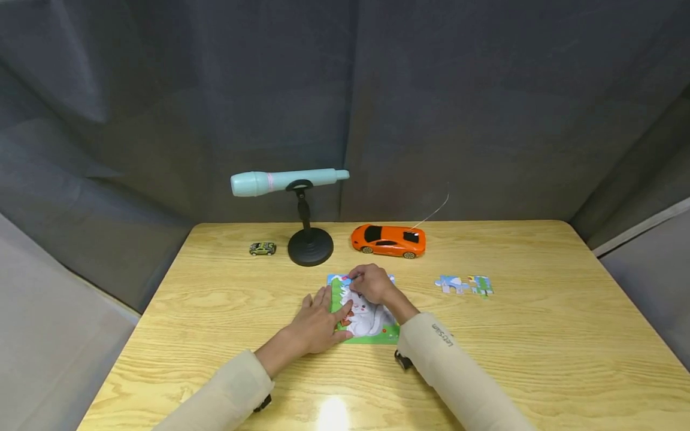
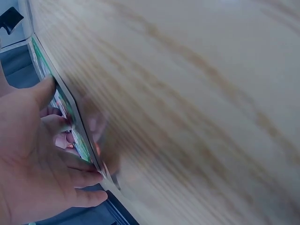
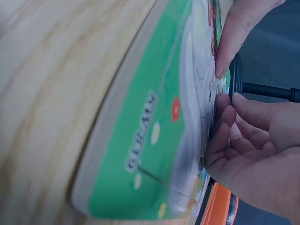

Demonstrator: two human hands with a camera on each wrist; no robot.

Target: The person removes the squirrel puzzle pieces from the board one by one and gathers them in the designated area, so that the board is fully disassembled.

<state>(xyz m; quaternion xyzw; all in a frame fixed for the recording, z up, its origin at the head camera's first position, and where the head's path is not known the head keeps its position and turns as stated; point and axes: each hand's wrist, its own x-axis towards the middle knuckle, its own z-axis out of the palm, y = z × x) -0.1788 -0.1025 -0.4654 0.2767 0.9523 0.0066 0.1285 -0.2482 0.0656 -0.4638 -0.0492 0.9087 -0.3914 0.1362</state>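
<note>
A jigsaw puzzle [image 1: 372, 326] with a white animal on a green ground lies on the table. My left hand [image 1: 318, 326] rests along its left edge with fingers spread, the thumb reaching over the picture. The left wrist view shows these fingers [image 2: 86, 178] against the puzzle's raised rim. Over the upper part of the picture, my right hand [image 1: 372, 282] has its thumb and fingers bent together. In the right wrist view, that hand [image 3: 258, 140] pinches a small puzzle piece, mostly hidden by the fingers, at the puzzle's surface.
Loose puzzle pieces [image 1: 451, 284] lie to the right. Behind the puzzle are an orange toy car [image 1: 396, 242] with a thin wire antenna, a small patterned toy car [image 1: 262, 248], and a light blue microphone [image 1: 302, 179] on a black stand [image 1: 310, 246]. Dark cloth [image 1: 431, 108] hangs behind the table.
</note>
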